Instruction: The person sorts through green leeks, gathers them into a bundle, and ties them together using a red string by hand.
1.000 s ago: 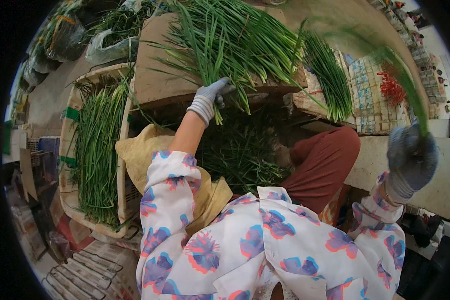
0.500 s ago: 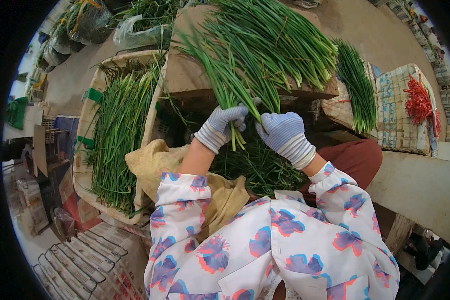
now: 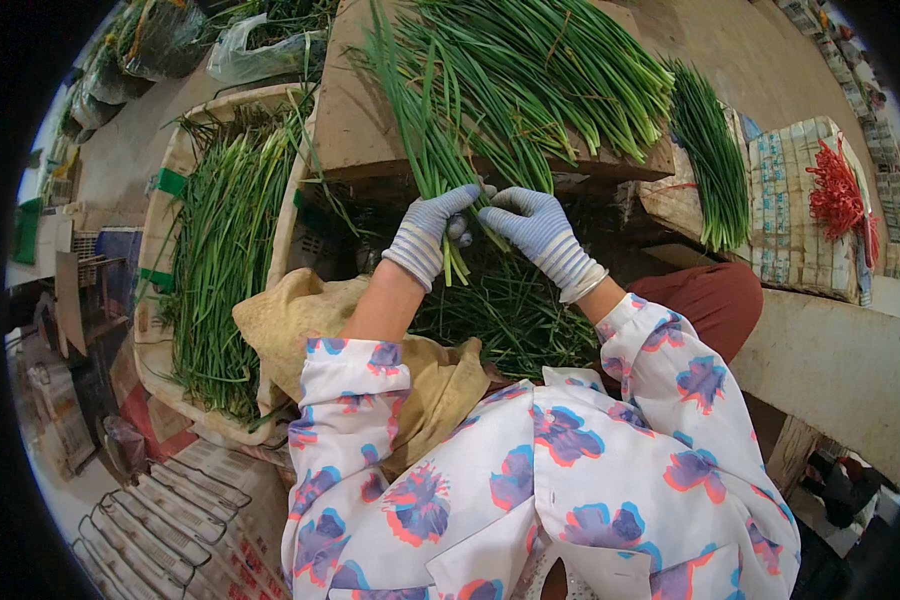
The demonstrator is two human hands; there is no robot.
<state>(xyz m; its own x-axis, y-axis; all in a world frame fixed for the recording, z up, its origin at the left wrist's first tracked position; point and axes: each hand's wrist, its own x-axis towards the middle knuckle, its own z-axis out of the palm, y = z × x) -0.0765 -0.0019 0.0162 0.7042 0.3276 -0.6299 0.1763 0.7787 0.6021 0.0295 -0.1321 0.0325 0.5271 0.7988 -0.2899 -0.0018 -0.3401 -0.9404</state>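
Note:
My left hand (image 3: 432, 235), in a grey-blue striped glove, is closed around a small bunch of garlic chives (image 3: 420, 145). The leaves fan up and away; the pale stem ends poke out below the fist. Close beside it, my right hand (image 3: 545, 235), gloved alike, has its fingers pinched on stems at the bunch's right side. Just beyond both hands, a large heap of garlic chives (image 3: 580, 85) covers much of a board (image 3: 355, 125), cut ends toward the right. Below my hands lie loose green leaves (image 3: 515, 320) in a dark heap.
To the left stands a pale crate (image 3: 150, 340) full of chives, with a tan cloth (image 3: 285, 310) by its near side. A neat chive bundle (image 3: 708, 165) and red ties (image 3: 838, 190) rest on wrapped blocks at right. Plastic bags (image 3: 265, 55) are at the back left.
My right hand has moved left, closer to the left hand. The bunch in my left hand now stands more upright. The whole view has shifted slightly.

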